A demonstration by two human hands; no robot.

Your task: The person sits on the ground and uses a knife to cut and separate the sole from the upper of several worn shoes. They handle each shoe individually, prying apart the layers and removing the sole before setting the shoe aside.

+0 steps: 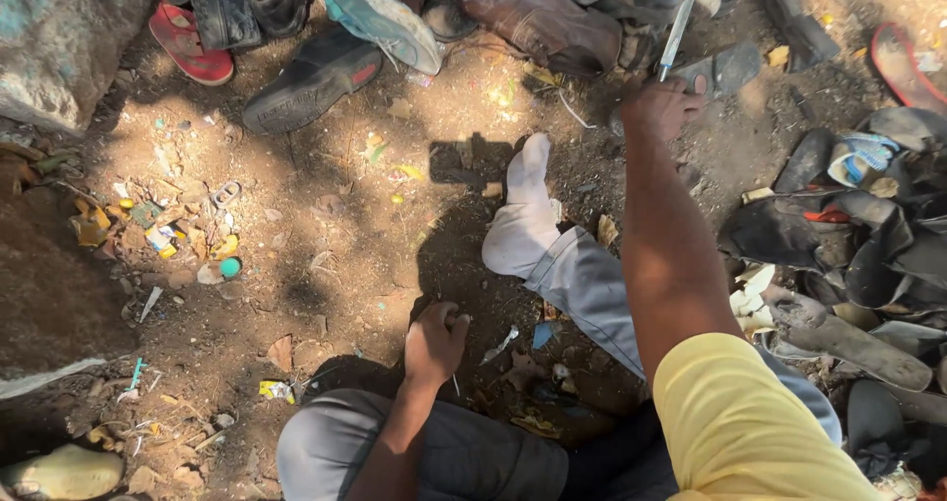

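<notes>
Plainly, the right hand (659, 108) is stretched far forward, arm nearly straight over the outstretched leg in grey trousers and a white sock (523, 215), its grip closed around the handle of a long flat-bladed metal knife (677, 35) whose blade points up toward the heap of worn dark leather shoes (552, 13) at the top of the view. The knife sits just at the edge of that heap, beside a black rubber sole piece (725, 67). To handle it well, I judge the wrist should stay firm and the blade angled away from the foot below. The left hand (434, 343) rests knuckles-down on the bare dirt ground (335, 235) near the bent knee, fingers curled; a thin pale sliver shows below it, but I cannot tell whether the grip holds anything. It seems to brace the body.
</notes>
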